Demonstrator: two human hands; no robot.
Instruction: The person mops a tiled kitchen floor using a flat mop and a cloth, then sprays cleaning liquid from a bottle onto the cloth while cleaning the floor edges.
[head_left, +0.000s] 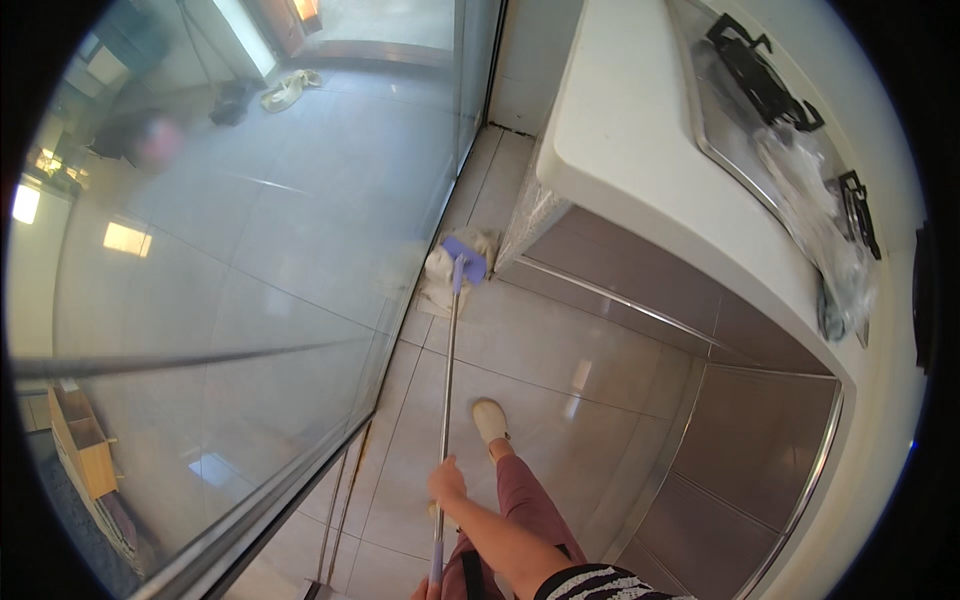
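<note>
A mop with a slim metal pole slants away from me across the tiled floor. My right hand is closed around the middle of the pole. At the bottom edge, my left hand is partly cut off, its visible fingers wrapped on the purple lower grip. The mop's flat purple head lies on a bunched off-white cloth, between the glass panel and the counter's base corner. My foot in a beige shoe stands right of the pole; another shoe is mostly hidden behind my right hand.
A framed glass panel runs along the left, with a floor track below. On the right a white countertop overhangs brown tiled fronts and carries a gas hob with clear plastic. Another cloth lies behind the glass.
</note>
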